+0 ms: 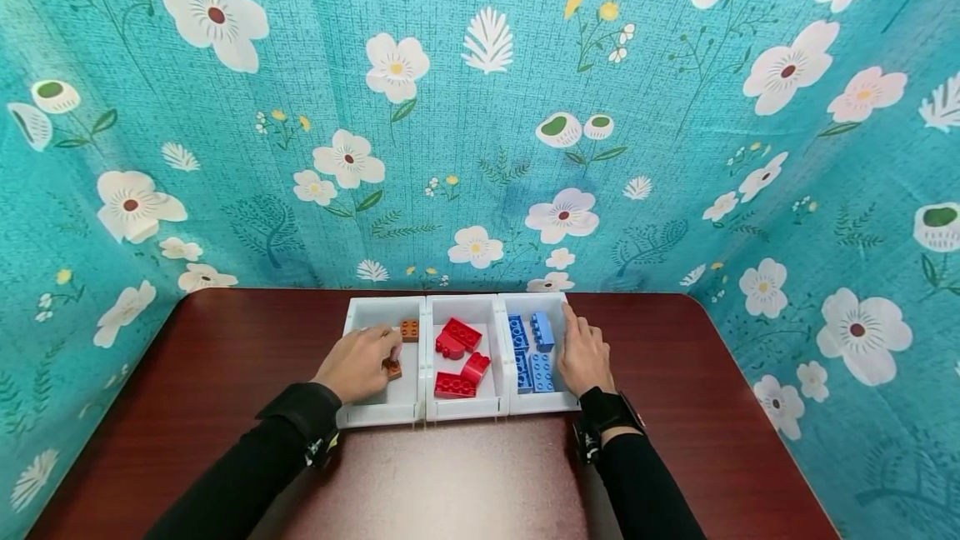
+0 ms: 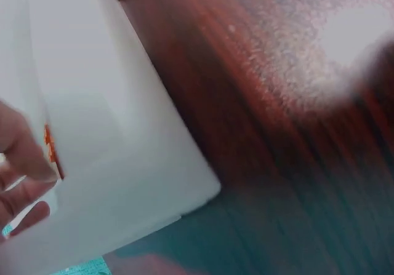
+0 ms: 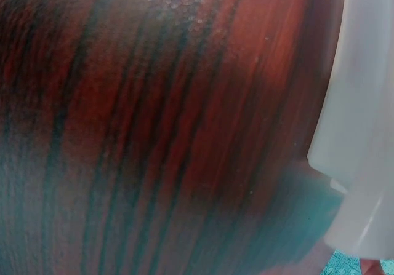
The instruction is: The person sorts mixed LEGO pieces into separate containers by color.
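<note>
Three joined white bins stand in a row on the table. In the left bin (image 1: pixel 384 419), my left hand (image 1: pixel 362 363) reaches down with bent fingers. Its fingertips pinch an orange-brown toy brick (image 1: pixel 393 370), partly hidden by the hand; the left wrist view shows the brick's edge (image 2: pixel 50 147) right at a fingertip. Another orange-brown brick (image 1: pixel 409 330) lies near that bin's back. My right hand (image 1: pixel 587 357) grips the outer side wall of the right bin (image 1: pixel 540 403), which holds several blue bricks (image 1: pixel 542 372). My thumb there is hidden.
The middle bin (image 1: pixel 465 411) contains several red bricks (image 1: pixel 456 385), some with curved shapes. Under the bins is a dark red wooden table (image 1: pixel 450 482). A teal flowered cloth (image 1: pixel 480 190) hangs behind the table and along its sides.
</note>
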Demonstrator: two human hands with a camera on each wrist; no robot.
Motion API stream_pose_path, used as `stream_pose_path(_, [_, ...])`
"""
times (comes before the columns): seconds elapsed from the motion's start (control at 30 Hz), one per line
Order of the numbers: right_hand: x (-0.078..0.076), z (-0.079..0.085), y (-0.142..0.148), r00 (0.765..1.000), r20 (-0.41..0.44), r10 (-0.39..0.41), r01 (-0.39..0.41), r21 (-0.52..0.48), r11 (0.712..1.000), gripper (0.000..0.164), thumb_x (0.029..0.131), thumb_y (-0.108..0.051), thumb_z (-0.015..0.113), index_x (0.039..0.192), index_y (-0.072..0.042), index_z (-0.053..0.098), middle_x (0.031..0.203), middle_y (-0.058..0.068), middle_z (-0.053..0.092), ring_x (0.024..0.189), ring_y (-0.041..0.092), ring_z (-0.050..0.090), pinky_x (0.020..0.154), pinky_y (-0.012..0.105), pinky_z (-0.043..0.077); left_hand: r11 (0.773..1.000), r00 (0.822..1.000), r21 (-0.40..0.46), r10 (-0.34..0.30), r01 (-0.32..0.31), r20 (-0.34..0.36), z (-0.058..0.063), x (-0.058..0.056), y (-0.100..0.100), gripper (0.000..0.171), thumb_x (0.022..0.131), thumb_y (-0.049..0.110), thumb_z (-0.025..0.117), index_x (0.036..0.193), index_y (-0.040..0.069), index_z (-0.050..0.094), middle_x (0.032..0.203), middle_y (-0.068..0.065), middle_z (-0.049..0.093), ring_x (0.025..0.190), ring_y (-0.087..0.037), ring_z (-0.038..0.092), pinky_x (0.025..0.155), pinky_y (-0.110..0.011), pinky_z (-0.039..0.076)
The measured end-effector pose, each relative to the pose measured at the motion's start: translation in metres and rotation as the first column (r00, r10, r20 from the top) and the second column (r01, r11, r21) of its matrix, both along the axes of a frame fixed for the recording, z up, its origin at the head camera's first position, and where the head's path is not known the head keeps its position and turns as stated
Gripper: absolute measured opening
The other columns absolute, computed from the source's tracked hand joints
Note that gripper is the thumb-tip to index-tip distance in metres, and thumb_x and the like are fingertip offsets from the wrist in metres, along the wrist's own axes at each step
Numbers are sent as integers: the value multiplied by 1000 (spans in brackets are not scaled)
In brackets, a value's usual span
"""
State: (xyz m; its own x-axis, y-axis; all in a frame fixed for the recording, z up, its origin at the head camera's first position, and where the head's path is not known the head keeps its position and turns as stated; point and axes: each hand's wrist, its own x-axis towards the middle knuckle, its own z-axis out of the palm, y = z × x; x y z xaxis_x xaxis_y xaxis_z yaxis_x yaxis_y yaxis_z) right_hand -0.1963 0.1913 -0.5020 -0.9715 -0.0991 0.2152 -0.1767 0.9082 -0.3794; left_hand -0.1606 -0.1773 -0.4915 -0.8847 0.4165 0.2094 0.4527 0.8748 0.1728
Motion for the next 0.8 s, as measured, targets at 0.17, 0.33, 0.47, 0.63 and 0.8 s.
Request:
stream_pose_path(0.17, [0, 0, 0, 1000, -3, 2, -2, -2, 1000, 49, 107, -7, 43, 156, -6, 35, 128, 24, 55, 124, 51, 49, 91, 64, 43, 998, 999, -41, -38, 39, 12, 4, 3, -1, 22, 76, 0, 70, 82, 20, 70, 90, 2, 64, 82, -20, 61, 79, -43, 54])
stream_pose_path(0.33, [0, 0, 0, 1000, 6, 3, -3, -2, 1000, 49, 108, -7, 42, 156, -7, 34, 128, 23, 55, 124, 51, 48, 91, 64, 43, 997, 999, -58, -46, 46, 17, 6, 4, 1, 18, 84, 6, 76, 98, 18, 78, 89, 0, 68, 83, -20, 65, 79, -43, 54])
stream_pose_path(0.47, [0, 0, 0, 1000, 7, 3, -3, 0, 1000, 49, 107, -7, 42, 156, -7, 34, 128, 23, 55, 124, 51, 48, 91, 64, 43, 994, 999, -103, -41, 42, 17, 5, 4, 1, 21, 87, 22, 81, 107, 15, 79, 96, -4, 73, 90, -23, 70, 83, -46, 55])
stream_pose_path(0.63, [-1, -1, 1, 1000, 13, 1, -1, 15, 1000, 51, 107, -6, 44, 156, -7, 33, 129, 24, 55, 124, 51, 48, 91, 64, 43, 995, 999, -94, -20, 23, 35, 2, 2, 1, 36, 88, 36, 79, 114, 12, 76, 102, -7, 76, 95, -24, 71, 87, -48, 54])
stream_pose_path(0.8, [-1, -1, 1, 1000, 16, 1, -1, 17, 1000, 51, 107, -6, 44, 156, -7, 33, 129, 23, 55, 124, 50, 48, 91, 64, 43, 998, 997, -2, -68, 68, 36, 4, 3, -3, 20, 85, 37, 82, 94, 19, 79, 97, 2, 70, 91, -18, 66, 85, -44, 54])
